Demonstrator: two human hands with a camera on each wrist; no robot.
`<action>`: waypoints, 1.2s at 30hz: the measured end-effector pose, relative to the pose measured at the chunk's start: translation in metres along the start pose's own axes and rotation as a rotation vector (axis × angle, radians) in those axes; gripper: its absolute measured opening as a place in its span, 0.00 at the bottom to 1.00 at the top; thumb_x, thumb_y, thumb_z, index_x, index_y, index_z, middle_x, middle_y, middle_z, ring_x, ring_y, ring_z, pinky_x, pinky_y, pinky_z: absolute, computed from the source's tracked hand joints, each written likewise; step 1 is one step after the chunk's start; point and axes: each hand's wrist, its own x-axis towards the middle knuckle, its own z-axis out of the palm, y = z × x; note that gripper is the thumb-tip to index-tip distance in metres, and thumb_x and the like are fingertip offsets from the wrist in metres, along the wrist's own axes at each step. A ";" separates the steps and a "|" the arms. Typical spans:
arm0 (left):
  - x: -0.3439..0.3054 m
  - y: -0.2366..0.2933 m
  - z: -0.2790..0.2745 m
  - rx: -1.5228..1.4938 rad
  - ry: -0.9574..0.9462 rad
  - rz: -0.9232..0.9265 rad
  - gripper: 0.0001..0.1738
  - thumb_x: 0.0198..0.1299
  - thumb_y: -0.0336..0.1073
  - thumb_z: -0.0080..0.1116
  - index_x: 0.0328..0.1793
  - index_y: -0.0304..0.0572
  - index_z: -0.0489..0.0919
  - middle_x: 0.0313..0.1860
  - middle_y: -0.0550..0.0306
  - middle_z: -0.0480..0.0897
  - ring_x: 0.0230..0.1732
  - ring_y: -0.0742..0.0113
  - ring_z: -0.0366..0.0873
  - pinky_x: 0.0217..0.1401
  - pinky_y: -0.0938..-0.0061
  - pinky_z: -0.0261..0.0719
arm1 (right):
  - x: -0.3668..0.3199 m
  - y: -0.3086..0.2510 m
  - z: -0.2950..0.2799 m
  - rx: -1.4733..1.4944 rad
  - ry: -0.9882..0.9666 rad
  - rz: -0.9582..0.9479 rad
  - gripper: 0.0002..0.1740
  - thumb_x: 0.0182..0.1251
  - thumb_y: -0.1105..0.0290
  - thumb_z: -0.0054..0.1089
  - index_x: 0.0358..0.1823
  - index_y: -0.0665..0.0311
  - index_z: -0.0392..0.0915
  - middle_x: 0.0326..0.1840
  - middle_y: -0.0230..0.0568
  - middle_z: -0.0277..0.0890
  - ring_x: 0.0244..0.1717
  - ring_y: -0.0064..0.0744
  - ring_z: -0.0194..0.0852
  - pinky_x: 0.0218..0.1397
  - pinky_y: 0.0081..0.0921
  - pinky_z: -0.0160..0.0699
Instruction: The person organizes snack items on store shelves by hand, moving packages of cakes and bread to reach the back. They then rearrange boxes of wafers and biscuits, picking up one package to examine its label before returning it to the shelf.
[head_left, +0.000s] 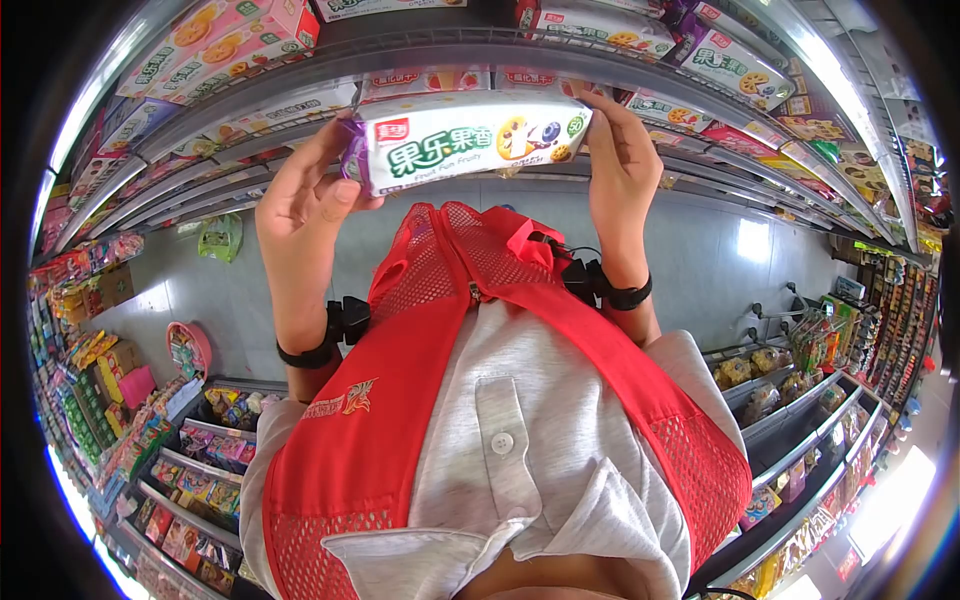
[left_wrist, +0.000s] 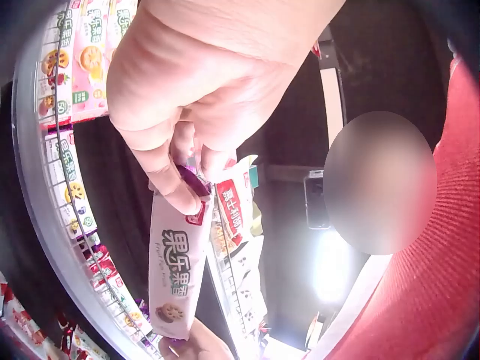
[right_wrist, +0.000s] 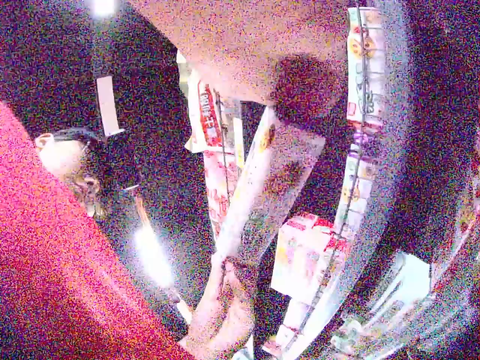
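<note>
Both hands hold up a long white snack pack (head_left: 470, 135) with green lettering and biscuit pictures, level in front of the wire shelves. My left hand (head_left: 310, 200) pinches its purple end, with the thumb on the front. In the left wrist view the thumb (left_wrist: 169, 180) presses on the pack (left_wrist: 176, 262) near that end. My right hand (head_left: 620, 165) grips the other end, fingers curled round it. The right wrist view is dark and grainy; it shows the pack (right_wrist: 262, 187) running down to the left hand (right_wrist: 225, 319).
Wire shelves (head_left: 300, 85) ahead hold several similar pink and white snack boxes (head_left: 235, 35). More stocked racks (head_left: 200, 470) stand low at the left and racks (head_left: 800, 400) at the right. A red mesh vest (head_left: 440, 330) over a grey shirt fills the lower middle.
</note>
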 end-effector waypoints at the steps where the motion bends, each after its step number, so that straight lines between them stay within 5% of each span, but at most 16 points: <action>1: -0.001 0.000 0.000 -0.013 -0.011 0.020 0.31 0.68 0.30 0.68 0.75 0.27 0.72 0.72 0.41 0.78 0.56 0.62 0.85 0.51 0.68 0.92 | 0.001 0.004 -0.001 0.011 -0.012 0.016 0.13 0.82 0.75 0.54 0.60 0.72 0.81 0.46 0.31 0.83 0.45 0.13 0.76 0.50 0.15 0.77; 7: 0.001 0.010 0.012 -0.045 -0.113 0.046 0.34 0.61 0.17 0.68 0.75 0.24 0.71 0.74 0.39 0.76 0.58 0.61 0.85 0.57 0.69 0.89 | 0.006 0.020 -0.003 0.084 -0.048 0.102 0.14 0.83 0.74 0.52 0.61 0.73 0.80 0.48 0.34 0.84 0.45 0.16 0.79 0.49 0.18 0.79; 13: 0.002 0.006 0.013 -0.030 -0.166 0.065 0.37 0.59 0.15 0.68 0.76 0.24 0.69 0.74 0.40 0.76 0.58 0.63 0.85 0.59 0.70 0.87 | 0.006 0.024 -0.009 0.049 -0.057 0.127 0.15 0.83 0.74 0.50 0.63 0.74 0.79 0.49 0.36 0.84 0.46 0.18 0.80 0.50 0.19 0.81; 19: 0.020 -0.028 -0.005 -0.145 -0.056 -0.129 0.31 0.70 0.29 0.64 0.77 0.28 0.70 0.65 0.46 0.82 0.56 0.65 0.85 0.58 0.69 0.86 | 0.009 0.002 -0.012 0.141 0.002 0.149 0.12 0.80 0.78 0.54 0.58 0.73 0.81 0.44 0.34 0.85 0.42 0.14 0.77 0.45 0.15 0.77; 21: 0.028 -0.045 -0.020 -0.170 -0.120 -0.224 0.31 0.77 0.41 0.57 0.80 0.32 0.67 0.60 0.50 0.84 0.51 0.66 0.86 0.56 0.71 0.87 | 0.010 -0.008 -0.019 0.152 -0.054 0.208 0.12 0.78 0.80 0.55 0.58 0.73 0.81 0.44 0.33 0.84 0.41 0.12 0.76 0.43 0.13 0.75; 24: 0.032 -0.046 -0.019 -0.222 -0.177 -0.302 0.34 0.80 0.48 0.51 0.83 0.34 0.61 0.58 0.50 0.85 0.50 0.67 0.87 0.56 0.72 0.87 | 0.012 -0.015 -0.014 0.286 -0.053 0.212 0.11 0.77 0.80 0.56 0.57 0.70 0.82 0.40 0.27 0.81 0.35 0.09 0.68 0.34 0.12 0.63; 36: 0.028 -0.041 0.001 -0.054 -0.172 -0.186 0.40 0.74 0.47 0.63 0.85 0.40 0.61 0.67 0.44 0.81 0.66 0.54 0.82 0.68 0.58 0.83 | 0.017 0.006 -0.031 0.363 -0.037 0.311 0.11 0.79 0.72 0.59 0.56 0.65 0.84 0.39 0.22 0.82 0.28 0.04 0.62 0.26 0.10 0.52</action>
